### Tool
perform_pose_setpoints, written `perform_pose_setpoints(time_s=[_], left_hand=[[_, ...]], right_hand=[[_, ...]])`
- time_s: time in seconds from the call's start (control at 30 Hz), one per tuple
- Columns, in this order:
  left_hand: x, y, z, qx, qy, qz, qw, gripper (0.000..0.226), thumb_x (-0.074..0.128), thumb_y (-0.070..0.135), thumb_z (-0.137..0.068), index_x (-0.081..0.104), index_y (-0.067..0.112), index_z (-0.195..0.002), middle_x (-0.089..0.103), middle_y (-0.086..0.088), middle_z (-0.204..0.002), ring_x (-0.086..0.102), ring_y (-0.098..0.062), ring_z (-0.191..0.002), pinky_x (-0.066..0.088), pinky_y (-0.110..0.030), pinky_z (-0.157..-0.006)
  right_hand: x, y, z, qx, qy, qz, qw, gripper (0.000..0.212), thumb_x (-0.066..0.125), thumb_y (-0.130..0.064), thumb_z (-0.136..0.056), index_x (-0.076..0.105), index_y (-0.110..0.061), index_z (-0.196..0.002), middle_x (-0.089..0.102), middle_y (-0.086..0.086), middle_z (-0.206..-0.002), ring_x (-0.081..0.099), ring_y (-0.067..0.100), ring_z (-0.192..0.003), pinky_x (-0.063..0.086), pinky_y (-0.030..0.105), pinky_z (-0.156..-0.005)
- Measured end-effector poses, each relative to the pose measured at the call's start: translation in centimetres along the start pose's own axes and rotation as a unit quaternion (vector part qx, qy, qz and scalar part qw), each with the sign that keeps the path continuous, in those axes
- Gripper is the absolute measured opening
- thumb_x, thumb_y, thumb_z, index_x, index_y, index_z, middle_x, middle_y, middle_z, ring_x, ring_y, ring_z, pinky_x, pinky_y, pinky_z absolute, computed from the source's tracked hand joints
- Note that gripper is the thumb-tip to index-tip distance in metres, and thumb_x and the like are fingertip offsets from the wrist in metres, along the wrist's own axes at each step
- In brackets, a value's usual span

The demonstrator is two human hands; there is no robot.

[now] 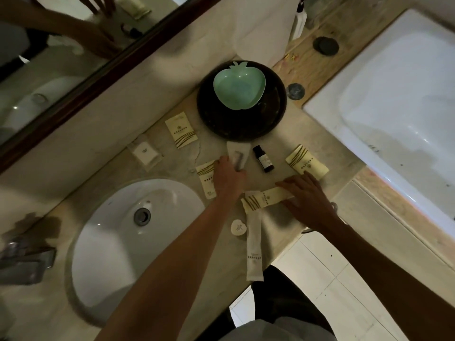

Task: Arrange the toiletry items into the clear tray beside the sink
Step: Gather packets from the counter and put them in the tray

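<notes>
Left hand (pixel 227 174) pinches a small white sachet (pixel 236 153), just at 6 o'clock of the dark round tray (pixel 242 129). Right hand (pixel 309 196) lies flat, fingers spread, on a long paper packet (pixel 267 198). Judged light, limp, slippery: grip edges. Counter lip near at 6; bottle (pixel 263 158) tippable.

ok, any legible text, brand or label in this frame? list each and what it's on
None reads reliably.
Cream sachets, e.g.: dark brand line, letters blurred.
Long white packet: same kind of line, blurred.
Small dark bottle: label too small.
Clear-wrapped white packet: tiny mark, unreadable.
Heart-shaped item: faint print, unreadable.
</notes>
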State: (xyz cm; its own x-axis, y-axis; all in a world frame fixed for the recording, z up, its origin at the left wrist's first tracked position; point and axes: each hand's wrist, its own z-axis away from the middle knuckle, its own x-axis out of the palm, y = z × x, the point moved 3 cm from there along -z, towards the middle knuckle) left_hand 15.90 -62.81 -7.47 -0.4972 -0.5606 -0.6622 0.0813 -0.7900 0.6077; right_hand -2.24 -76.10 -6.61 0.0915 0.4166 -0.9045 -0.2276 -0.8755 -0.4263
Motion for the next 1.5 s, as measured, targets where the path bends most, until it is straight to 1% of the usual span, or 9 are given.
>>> perform_pose_setpoints(time_s=[0.1, 0.23, 0.4, 0.53, 0.67, 0.8, 1.07, 1.3, 1.5], left_hand=[[-1.9, -1.6, 0.1, 0.051, -0.015, 0.049, 0.997, 0.044, 0.068, 0.023, -0.08, 0.052, 0.019, -0.121, 0.057, 0.002, -0.11, 0.059, -0.013, -0.093, 0.056, -0.034, -0.078], [-3.9, -3.0, -1.2, 0.167, -0.031, -0.16, 0.972, 0.074, 0.071, 0.034, -0.078, 0.036, 0.02, -0.141, 0.044, -0.003, -0.138, 0.042, -0.021, -0.126, 0.034, -0.04, -0.107], [-3.9, -4.6, -2.0, 0.208, -0.041, -0.251, 0.944, 0.096, 0.073, 0.056, -0.071, 0.025, 0.02, -0.146, 0.035, -0.005, -0.145, 0.032, -0.026, -0.133, 0.027, -0.044, -0.109], [-3.1, -3.9, -2.1, 0.258, -0.03, -0.269, 0.927, 0.083, 0.071, 0.057, -0.073, 0.037, 0.02, -0.138, 0.044, -0.005, -0.136, 0.04, -0.026, -0.125, 0.031, -0.043, -0.107], [-3.0, -2.8, -2.2, 0.303, -0.017, -0.229, 0.925, 0.048, 0.072, 0.03, -0.078, 0.054, 0.015, -0.119, 0.056, -0.005, -0.118, 0.051, -0.026, -0.109, 0.04, -0.039, -0.095], [-3.9, -3.3, -2.1, 0.321, -0.015, -0.195, 0.927, 0.054, 0.073, 0.02, -0.076, 0.053, 0.011, -0.126, 0.052, -0.008, -0.121, 0.054, -0.026, -0.104, 0.046, -0.038, -0.09], [-12.9, -8.0, 2.2, 0.24, 0.005, 0.045, 0.97, 0.051, 0.051, 0.024, -0.089, 0.044, 0.01, -0.137, 0.058, -0.009, -0.126, 0.057, -0.02, -0.111, 0.049, -0.033, -0.092], [-26.9, -22.4, 11.9, 0.143, 0.022, -0.175, 0.974, 0.077, 0.071, 0.036, -0.082, 0.032, 0.022, -0.147, 0.054, -0.003, -0.138, 0.058, -0.023, -0.114, 0.045, -0.033, -0.093], [-37.1, -39.7, 20.5, 0.068, 0.018, -0.273, 0.959, 0.069, 0.063, 0.034, -0.083, 0.033, 0.021, -0.143, 0.053, -0.005, -0.136, 0.064, -0.029, -0.102, 0.055, -0.04, -0.082]], right_hand=[[0.0, -1.0, -1.0, -0.006, -0.002, 0.004, 1.0, 0.048, 0.075, -0.021, -0.078, 0.063, -0.017, -0.124, 0.062, 0.009, -0.12, 0.053, 0.03, -0.119, 0.022, 0.052, -0.114], [1.3, -1.6, -2.2, 0.013, -0.057, 0.071, 0.996, 0.052, 0.07, -0.037, -0.082, 0.058, -0.017, -0.128, 0.058, 0.009, -0.127, 0.05, 0.03, -0.123, 0.027, 0.056, -0.113], [1.9, -1.9, -3.0, 0.024, -0.095, 0.072, 0.993, 0.06, 0.071, -0.046, -0.082, 0.054, -0.022, -0.133, 0.051, 0.008, -0.136, 0.046, 0.03, -0.125, 0.028, 0.052, -0.113], [1.3, -2.3, -3.7, 0.033, -0.09, 0.038, 0.995, 0.049, 0.072, -0.039, -0.083, 0.06, -0.022, -0.128, 0.052, 0.008, -0.131, 0.047, 0.03, -0.12, 0.036, 0.047, -0.106], [1.2, -2.4, -4.3, 0.036, -0.112, 0.023, 0.993, 0.046, 0.072, -0.036, -0.082, 0.061, -0.021, -0.125, 0.057, 0.007, -0.128, 0.048, 0.027, -0.117, 0.036, 0.042, -0.102], [0.6, -3.2, -3.9, 0.031, -0.099, 0.011, 0.995, 0.048, 0.076, -0.032, -0.079, 0.06, -0.023, -0.124, 0.06, 0.004, -0.128, 0.053, 0.026, -0.119, 0.035, 0.042, -0.104], [-0.3, -11.2, -3.7, -0.045, -0.057, -0.033, 0.997, 0.047, 0.082, -0.029, -0.074, 0.065, -0.017, -0.116, 0.065, 0.002, -0.108, 0.057, 0.023, -0.099, 0.039, 0.033, -0.089], [5.7, -28.8, -1.7, -0.186, -0.107, -0.036, 0.976, 0.047, 0.084, -0.032, -0.068, 0.068, -0.016, -0.11, 0.068, 0.002, -0.101, 0.06, 0.022, -0.089, 0.048, 0.037, -0.081], [14.1, -46.9, 2.2, -0.288, -0.198, -0.005, 0.937, 0.045, 0.076, -0.039, -0.071, 0.068, -0.023, -0.112, 0.064, -0.004, -0.106, 0.054, 0.015, -0.089, 0.045, 0.027, -0.075]])
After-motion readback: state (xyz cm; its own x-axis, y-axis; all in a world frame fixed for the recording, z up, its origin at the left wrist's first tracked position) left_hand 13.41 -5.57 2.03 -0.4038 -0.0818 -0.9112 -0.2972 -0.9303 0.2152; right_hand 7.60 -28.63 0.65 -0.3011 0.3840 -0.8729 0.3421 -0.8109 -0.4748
